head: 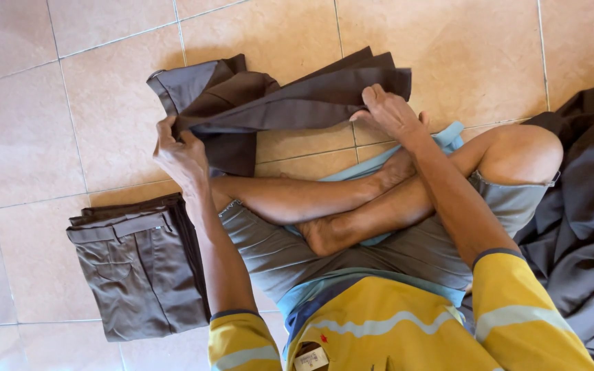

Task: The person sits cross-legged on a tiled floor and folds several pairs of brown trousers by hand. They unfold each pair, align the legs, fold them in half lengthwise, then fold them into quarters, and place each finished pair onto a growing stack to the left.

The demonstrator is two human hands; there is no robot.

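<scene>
Head view looks down on a person sitting cross-legged on a tan tiled floor [22, 137]; the face is out of frame and the yellow striped shirt [393, 330] is cut off at the bottom edge. At far left a stack of folded brown trousers [139, 275] lies flat on the tiles, its right edge partly hidden behind the left forearm. The left hand [181, 154] has its grip clamped on the left end of a dark brown garment [276, 103], whose kind is hard to make out from its folds. The right hand [390, 113] pinches the garment's right edge, fingers closed on the cloth. The garment lies partly folded on the floor before the crossed legs. A heap of dark grey cloth [586, 227] runs off the right edge.
</scene>
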